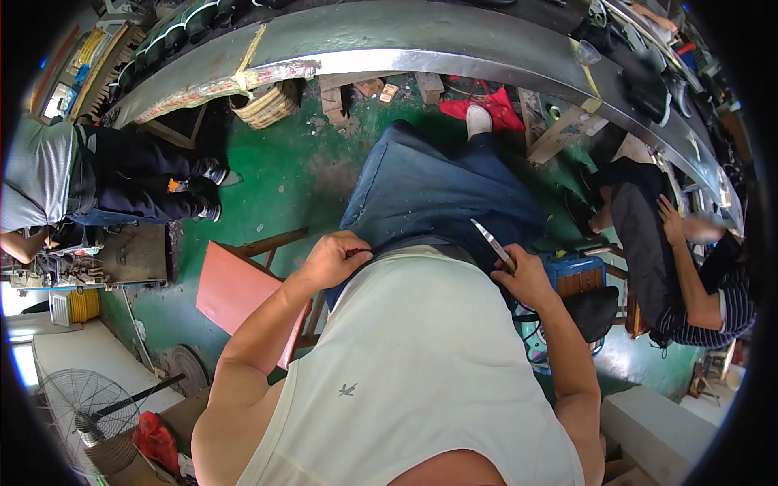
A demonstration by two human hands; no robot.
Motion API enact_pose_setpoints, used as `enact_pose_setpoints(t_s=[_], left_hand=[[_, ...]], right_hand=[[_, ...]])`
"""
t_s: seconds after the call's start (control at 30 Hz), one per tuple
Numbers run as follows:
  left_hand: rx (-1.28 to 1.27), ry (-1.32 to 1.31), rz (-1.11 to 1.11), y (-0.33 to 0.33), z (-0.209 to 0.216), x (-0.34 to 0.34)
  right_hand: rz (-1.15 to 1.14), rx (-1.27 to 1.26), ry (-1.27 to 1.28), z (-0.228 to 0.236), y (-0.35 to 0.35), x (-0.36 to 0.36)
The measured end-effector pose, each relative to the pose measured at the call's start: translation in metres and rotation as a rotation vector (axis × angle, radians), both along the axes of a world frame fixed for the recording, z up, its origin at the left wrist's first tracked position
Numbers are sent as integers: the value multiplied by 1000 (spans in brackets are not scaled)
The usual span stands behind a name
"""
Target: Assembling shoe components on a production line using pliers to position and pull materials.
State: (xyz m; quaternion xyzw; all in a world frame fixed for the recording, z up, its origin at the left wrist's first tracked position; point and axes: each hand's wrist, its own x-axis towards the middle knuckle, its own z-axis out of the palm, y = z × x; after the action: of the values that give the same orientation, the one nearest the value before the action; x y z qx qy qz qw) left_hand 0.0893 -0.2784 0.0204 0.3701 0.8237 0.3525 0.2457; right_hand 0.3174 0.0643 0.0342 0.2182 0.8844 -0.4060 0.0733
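We see the right hand (523,275) grasping a slim tool (493,245), its tip toward 11 o'clock, over the jeans (429,186). The left hand (336,259), fingers curled, rests at the waist; we cannot tell whether it pinches cloth. Farther out, by clock position from mid-view: at 3, a black bag (592,314); at 1, a red bag (504,109) below the bench (389,61); at 11, a basket (266,107), contents hidden from us; at 8, a carton (185,417) beside red plastic (154,439).
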Motion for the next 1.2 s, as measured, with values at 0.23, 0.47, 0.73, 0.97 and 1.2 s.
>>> enact_pose_setpoints(t_s=[0.23, 0.47, 0.73, 0.97, 1.2], left_hand=[[11, 20, -38, 18, 2, 7], [97, -73, -7, 0, 42, 16], [184, -299, -251, 26, 69, 31], [44, -688, -53, 18, 49, -32], [-297, 167, 392, 37, -89, -83]], right_hand=[[72, 86, -5, -10, 5, -11], [145, 32, 91, 10, 8, -13], [164, -142, 39, 30, 20, 42], [-79, -729, -122, 30, 25, 89], [-243, 268, 96, -97, 60, 34]])
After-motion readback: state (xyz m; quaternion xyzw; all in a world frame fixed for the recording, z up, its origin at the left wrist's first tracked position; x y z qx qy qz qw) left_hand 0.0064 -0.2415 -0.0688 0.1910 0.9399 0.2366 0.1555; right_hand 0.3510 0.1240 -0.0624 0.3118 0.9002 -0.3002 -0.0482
